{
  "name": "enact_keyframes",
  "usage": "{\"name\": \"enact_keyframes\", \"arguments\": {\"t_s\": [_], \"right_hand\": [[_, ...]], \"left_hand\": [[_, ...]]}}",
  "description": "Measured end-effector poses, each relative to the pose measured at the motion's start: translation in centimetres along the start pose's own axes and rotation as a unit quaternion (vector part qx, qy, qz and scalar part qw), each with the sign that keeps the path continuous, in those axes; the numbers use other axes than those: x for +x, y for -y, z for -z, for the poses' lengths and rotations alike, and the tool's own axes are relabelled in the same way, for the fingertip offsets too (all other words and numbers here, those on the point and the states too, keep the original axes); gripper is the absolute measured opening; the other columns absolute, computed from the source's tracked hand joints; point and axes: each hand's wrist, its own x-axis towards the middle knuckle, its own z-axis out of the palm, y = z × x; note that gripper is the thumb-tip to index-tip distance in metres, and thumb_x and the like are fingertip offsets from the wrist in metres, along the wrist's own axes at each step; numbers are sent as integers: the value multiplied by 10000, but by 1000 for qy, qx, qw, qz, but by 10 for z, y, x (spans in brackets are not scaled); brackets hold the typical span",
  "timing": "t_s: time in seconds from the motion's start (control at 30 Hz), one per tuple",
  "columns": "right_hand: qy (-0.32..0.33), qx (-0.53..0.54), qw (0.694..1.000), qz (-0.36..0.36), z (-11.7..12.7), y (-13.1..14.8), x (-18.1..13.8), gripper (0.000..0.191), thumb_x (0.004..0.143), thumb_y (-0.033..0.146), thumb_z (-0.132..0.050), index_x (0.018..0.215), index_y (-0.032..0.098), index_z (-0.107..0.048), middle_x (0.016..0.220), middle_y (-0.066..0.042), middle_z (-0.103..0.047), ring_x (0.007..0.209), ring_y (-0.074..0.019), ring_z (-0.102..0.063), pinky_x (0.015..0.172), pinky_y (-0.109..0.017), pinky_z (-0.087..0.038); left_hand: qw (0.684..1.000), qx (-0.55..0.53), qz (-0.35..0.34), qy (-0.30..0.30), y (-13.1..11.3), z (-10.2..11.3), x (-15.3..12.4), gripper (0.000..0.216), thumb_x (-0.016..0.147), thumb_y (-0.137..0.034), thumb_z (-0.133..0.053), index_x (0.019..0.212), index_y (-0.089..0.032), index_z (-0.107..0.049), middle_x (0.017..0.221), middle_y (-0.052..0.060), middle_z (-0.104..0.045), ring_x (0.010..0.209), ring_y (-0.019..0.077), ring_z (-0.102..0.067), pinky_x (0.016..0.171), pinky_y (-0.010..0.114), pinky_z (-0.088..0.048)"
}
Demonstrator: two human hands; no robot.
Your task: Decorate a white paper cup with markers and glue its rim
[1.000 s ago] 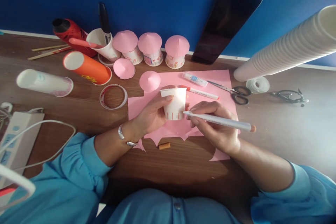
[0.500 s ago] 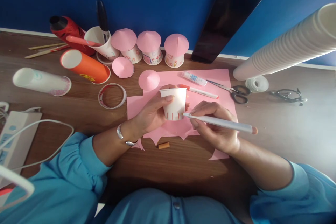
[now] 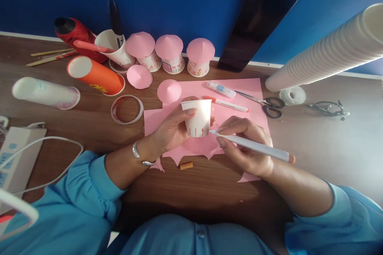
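Note:
My left hand (image 3: 176, 125) is wrapped round a white paper cup (image 3: 198, 117), thumb across its front. Short orange-red strokes run along the cup's lower edge. Between thumb and fingers, my right hand (image 3: 248, 143) grips a white felt-tip pen (image 3: 257, 146) whose tip is at the cup's lower right side. Beneath both hands lies pink paper (image 3: 251, 91) with jagged cut edges. An orange pen cap (image 3: 186, 165) rests on the table below the cup. Behind the cup, a capped marker (image 3: 227, 104) and a glue stick (image 3: 220, 89) lie on the paper.
Scissors (image 3: 271, 107) lie at the paper's right, near a tall stack of cups (image 3: 326, 50). Cups with pink cone tops (image 3: 169, 47) line the back beside a leaning phone (image 3: 259, 26). At left are a tape roll (image 3: 127, 109), an orange can (image 3: 95, 75) and a power strip (image 3: 19, 155).
The pen's rear end has dipped slightly, while its tip stays by the cup's lower right edge. The view has shifted a little; both hands keep their hold.

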Motion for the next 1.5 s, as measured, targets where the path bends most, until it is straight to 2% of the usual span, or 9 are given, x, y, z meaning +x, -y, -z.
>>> {"name": "enact_keyframes", "arguments": {"t_s": [0.1,0.33,0.57,0.8,0.97,1.17,1.33,1.5], "right_hand": [[4,8,1000,-11,1,-1,0,162,959,105,-712,990,260,-678,779,7,-749,633,-146,-701,553,-292,-562],[23,-4,1000,1,0,-1,-1,181,958,91,-685,985,267,-652,789,3,-745,676,-155,-722,596,-306,-598],[9,-28,999,-13,1,2,2,175,955,105,-723,988,269,-675,817,-4,-771,703,-159,-754,613,-293,-603],[15,-41,999,-20,2,4,2,171,955,109,-731,984,269,-679,838,-11,-783,744,-166,-780,665,-290,-618],[11,-55,998,-4,1,2,1,151,970,119,-734,994,260,-687,839,-12,-785,751,-167,-786,668,-283,-639],[13,-69,997,13,3,0,1,150,968,105,-736,1020,238,-691,863,-14,-793,772,-158,-795,694,-259,-644],[10,-71,997,12,2,0,1,155,976,106,-730,1029,243,-681,878,-16,-792,795,-160,-803,718,-262,-656],[9,-72,997,11,1,0,1,152,978,112,-733,1028,244,-675,894,-22,-794,791,-160,-801,704,-269,-659]], "left_hand": [[1000,-23,6,-8,0,1,1,463,837,-348,-871,1254,-244,-700,1277,92,-788,1001,300,-797,887,441,-626],[999,-26,23,-8,-1,6,2,500,843,-349,-859,1306,-245,-703,1110,83,-814,1043,346,-808,975,501,-613],[999,-35,22,-8,0,4,1,529,830,-343,-866,1323,-255,-697,1181,83,-800,1023,315,-793,839,412,-614],[1000,-23,19,4,0,5,2,534,849,-357,-856,1347,-269,-683,1284,95,-767,1002,306,-781,769,389,-607],[999,-23,20,11,-1,4,1,482,860,-354,-850,1307,-269,-692,1294,91,-751,1010,294,-773,765,376,-624],[1000,-18,18,14,-1,2,1,480,850,-355,-857,1293,-259,-696,1160,78,-764,987,288,-771,752,356,-605],[1000,-15,17,11,-2,2,1,479,842,-346,-868,1282,-265,-696,1236,70,-746,1014,279,-767,793,366,-613],[1000,-15,24,4,-1,4,0,432,844,-331,-872,1236,-258,-705,1217,56,-739,1049,284,-765,817,368,-618]]}}
